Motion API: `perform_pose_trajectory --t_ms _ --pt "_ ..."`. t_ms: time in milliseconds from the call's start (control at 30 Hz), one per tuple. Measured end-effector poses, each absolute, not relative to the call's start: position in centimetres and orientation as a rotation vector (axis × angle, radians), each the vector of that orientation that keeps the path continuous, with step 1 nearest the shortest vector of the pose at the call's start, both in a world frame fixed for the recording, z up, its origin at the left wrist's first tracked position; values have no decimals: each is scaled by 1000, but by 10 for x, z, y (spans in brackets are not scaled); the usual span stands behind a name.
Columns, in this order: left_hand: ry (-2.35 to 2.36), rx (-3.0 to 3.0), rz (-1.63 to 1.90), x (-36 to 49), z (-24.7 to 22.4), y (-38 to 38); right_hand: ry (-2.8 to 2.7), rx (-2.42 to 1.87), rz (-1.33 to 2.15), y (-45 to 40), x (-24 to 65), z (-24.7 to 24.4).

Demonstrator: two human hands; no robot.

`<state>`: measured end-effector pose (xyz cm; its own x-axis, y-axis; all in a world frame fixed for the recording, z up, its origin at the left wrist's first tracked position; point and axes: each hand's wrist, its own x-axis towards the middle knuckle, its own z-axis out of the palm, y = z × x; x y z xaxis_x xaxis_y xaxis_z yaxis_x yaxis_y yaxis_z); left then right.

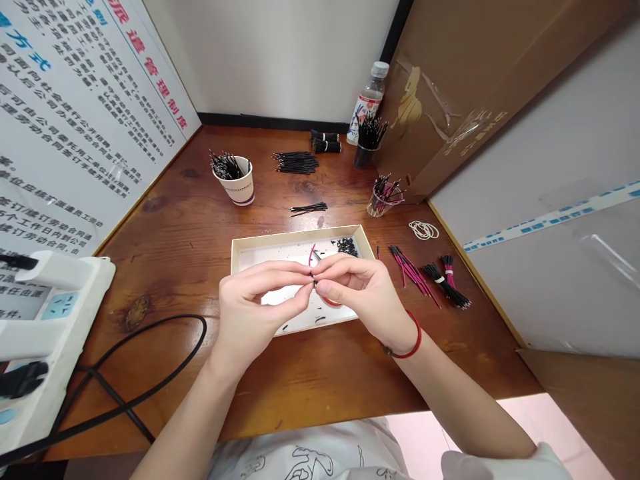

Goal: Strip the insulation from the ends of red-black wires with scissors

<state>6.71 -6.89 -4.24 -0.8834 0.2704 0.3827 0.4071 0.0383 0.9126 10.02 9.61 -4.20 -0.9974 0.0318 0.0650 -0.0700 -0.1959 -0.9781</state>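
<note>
My left hand and right hand are both closed in a pinch, their fingertips meeting on one small wire piece above the tray; its end detail is too small to tell. Beneath it sits one shallow cardboard tray, holding one red wire and one heap of black pieces. One red cord bracelet circles my right wrist.

Beyond the tray stand three cups of wires: one paper cup, one dark cup and one clear cup. Four black wire bundles lie behind the tray. To its right, the red-and-black wire bundles cannot be counted exactly. One coil of rubber bands lies near the wall-side table edge. One plastic bottle stands at the back. On the left are one white power strip and a black cable. A strip of wooden table separates the tray from the table's near edge.
</note>
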Motion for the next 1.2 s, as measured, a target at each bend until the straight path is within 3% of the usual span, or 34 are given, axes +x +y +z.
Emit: perform_pose_trajectory --t_ms 133,300,500,833,933,1100,1200 --pt "-2218 -742 -1979 68 -40 -69 -1930 66 2345 90 104 -41" --pt "-2197 -524 -2213 67 -37 -67 -1931 67 2148 82 108 -43" --pt "-2136 -360 -2446 63 -37 -68 -1915 82 2137 84 107 -44" --pt "-2073 -293 -2547 62 -39 -66 -1955 198 2187 88 102 -45" --pt "-2067 -254 -2583 61 -41 -64 -2116 268 1991 89 103 -44" --pt "-1958 18 -2860 61 -43 -61 -2365 373 1380 84 109 -42" --pt "-2046 49 -3033 60 -43 -62 -2411 426 1254 82 111 -42"
